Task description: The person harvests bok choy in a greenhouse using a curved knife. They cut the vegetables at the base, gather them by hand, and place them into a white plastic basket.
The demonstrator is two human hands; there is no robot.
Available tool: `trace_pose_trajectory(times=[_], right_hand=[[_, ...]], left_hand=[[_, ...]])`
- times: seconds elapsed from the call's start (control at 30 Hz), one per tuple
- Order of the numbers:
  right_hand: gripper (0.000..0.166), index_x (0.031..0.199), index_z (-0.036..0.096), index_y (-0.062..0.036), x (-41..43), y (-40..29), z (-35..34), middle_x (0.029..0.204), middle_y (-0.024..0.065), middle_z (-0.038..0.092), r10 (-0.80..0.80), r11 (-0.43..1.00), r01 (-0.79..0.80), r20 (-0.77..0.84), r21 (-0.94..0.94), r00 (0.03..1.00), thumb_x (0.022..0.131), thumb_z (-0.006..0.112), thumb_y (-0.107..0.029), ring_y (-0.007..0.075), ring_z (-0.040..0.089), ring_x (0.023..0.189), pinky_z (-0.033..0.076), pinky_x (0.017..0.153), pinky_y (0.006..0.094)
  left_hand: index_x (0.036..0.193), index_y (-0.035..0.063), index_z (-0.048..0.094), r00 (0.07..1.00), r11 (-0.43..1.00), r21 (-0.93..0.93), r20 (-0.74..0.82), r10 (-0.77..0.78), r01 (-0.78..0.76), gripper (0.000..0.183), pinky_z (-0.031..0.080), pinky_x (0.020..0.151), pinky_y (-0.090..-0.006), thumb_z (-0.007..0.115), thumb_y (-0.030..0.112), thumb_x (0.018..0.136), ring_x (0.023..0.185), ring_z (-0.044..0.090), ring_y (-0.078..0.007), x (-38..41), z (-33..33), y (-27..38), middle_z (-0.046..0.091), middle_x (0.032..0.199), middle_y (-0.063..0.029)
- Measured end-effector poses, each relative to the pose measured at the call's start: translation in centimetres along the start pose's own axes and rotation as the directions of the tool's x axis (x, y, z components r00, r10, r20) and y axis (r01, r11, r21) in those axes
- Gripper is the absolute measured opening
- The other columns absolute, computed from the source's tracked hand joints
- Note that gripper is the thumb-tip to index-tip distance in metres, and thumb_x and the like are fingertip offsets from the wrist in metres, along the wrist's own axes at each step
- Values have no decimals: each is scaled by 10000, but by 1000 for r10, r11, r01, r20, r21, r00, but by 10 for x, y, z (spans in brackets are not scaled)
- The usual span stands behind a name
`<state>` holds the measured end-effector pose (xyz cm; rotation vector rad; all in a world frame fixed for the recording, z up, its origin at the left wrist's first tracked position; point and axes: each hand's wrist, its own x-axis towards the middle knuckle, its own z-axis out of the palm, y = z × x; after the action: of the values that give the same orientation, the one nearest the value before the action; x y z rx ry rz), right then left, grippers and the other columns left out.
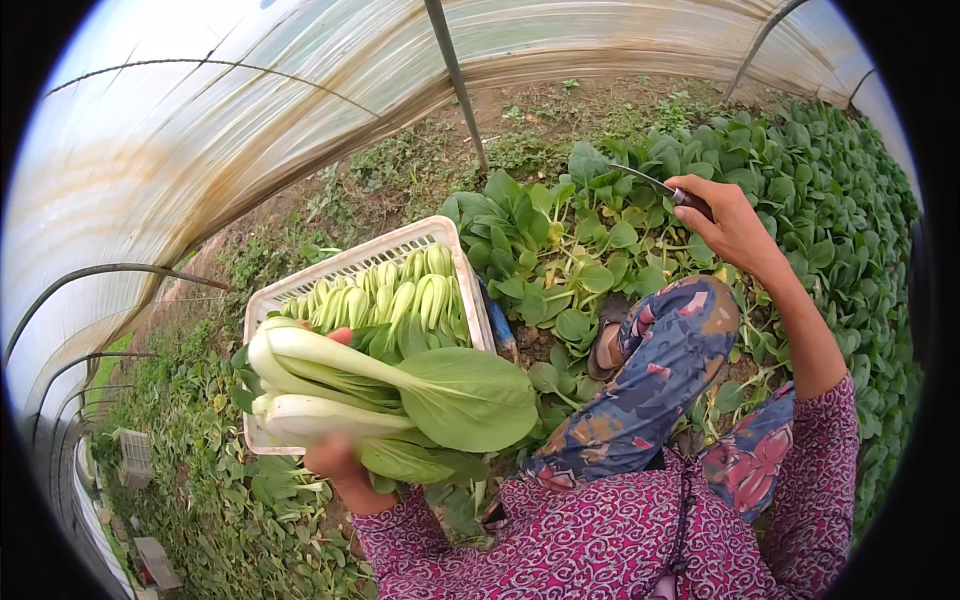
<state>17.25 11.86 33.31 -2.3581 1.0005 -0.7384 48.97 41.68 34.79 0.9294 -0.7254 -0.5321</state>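
Two or more heads of bok choy (330, 412) lie in my left hand (335, 457), pale stems to the left and broad green leaves to the right. They are held over the near part of a white plastic crate (256, 311) and hide some of it. Inside the crate, bok choy heads (390, 292) are packed in rows with their pale bases showing. My right hand (720, 214) grips the dark handle of a curved sickle knife (643, 177). Its blade points left, just above the leaves of standing bok choy (592, 169).
A dense bed of bok choy (825, 217) runs along the right. Loose and yellowing leaves (592, 277) cover the soil by my foot (606, 345). A blue object (499, 319) sits beside the crate. A metal post (457, 82) and plastic greenhouse film (150, 157) stand beyond. Another crate (135, 454) is far left.
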Motion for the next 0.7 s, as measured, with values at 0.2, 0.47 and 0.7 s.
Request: trace_pose_trajectory(times=[0.2,0.47,0.7], right_hand=[[297,1148,594,4,-32,113,30,700,22,580,328,914,-335,72,226,942,888,596,-139,85,508,609,424,559,267],[306,1182,571,22,-97,214,97,679,32,583,545,752,-579,198,315,815,926,565,-145,73,466,486,362,444,235],[232,1124,572,-23,-175,249,91,660,11,563,745,519,-770,244,371,621,957,544,-183,62,456,439,326,384,222]], left_hand=[[1389,-27,412,953,307,952,-99,286,7,737,516,921,-376,677,21,703,1061,622,-303,49,-40,111,582,1232,-172],[1275,11,481,993,-820,573,-101,-68,2,654,515,855,-457,730,126,681,1009,610,-370,204,-86,43,631,1070,-192],[1338,-47,449,808,-543,735,-566,-162,405,1066,473,968,-429,857,564,564,1146,591,-382,215,-242,-67,591,1242,-275]])
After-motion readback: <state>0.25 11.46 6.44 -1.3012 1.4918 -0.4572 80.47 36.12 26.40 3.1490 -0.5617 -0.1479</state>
